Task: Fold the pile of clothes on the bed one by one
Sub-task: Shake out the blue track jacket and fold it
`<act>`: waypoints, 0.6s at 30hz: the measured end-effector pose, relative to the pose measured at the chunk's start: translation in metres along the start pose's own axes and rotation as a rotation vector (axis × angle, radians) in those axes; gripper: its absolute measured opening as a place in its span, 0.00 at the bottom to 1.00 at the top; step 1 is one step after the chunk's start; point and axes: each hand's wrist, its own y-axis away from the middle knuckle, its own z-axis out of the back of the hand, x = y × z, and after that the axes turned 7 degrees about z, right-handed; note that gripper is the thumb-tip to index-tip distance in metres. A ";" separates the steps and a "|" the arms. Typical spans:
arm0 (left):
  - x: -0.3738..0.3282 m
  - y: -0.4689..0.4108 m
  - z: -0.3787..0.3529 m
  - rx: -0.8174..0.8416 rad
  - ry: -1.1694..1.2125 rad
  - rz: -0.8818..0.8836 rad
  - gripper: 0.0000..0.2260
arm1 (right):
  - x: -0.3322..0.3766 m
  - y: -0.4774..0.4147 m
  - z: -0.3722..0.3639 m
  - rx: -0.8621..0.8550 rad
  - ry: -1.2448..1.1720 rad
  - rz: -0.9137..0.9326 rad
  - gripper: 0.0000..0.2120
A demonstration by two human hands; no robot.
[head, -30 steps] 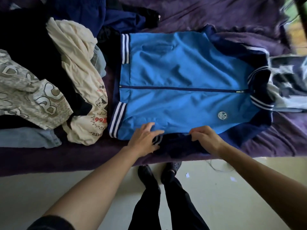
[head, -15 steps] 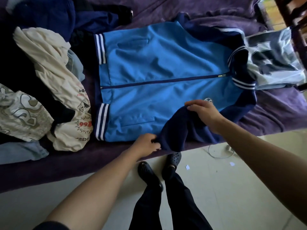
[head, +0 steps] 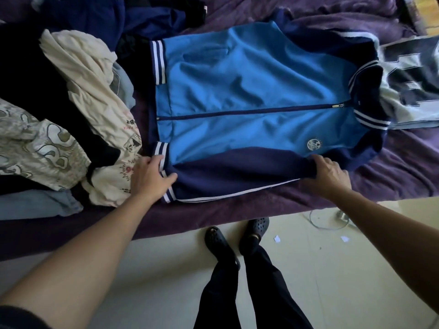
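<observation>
two hands rest on the navy sleeve of a blue jacket on the bed.
the jacket [head: 249,91] lies flat and zipped on the purple bed [head: 237,214], with the collar to the right and the striped hem to the left. its near sleeve [head: 237,172] lies folded along the near edge of the front. the left hand [head: 149,179] rests on the cuff end of the sleeve, with fingers straight and spread. the right hand [head: 330,176] is at the shoulder end, with fingers bent and close together, gripping the cloth. the unfolded pile [head: 35,148] lies left of the jacket, and a cream shirt [head: 95,103] from it is just beside the left hand. a folded grey and navy shirt [head: 413,79] lies just beside the collar. two dark shoes [head: 216,238] stand on the pale floor.
</observation>
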 end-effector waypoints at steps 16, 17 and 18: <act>-0.052 -0.005 -0.007 -0.145 -0.338 -0.328 0.27 | -0.002 -0.056 0.064 -0.107 0.035 -0.048 0.22; -0.061 -0.011 0.002 -0.150 -0.318 -0.339 0.26 | 0.002 -0.061 0.071 -0.121 0.011 -0.025 0.22; -0.072 -0.018 0.010 -0.142 -0.306 -0.344 0.25 | 0.007 -0.068 0.079 -0.139 -0.016 -0.004 0.22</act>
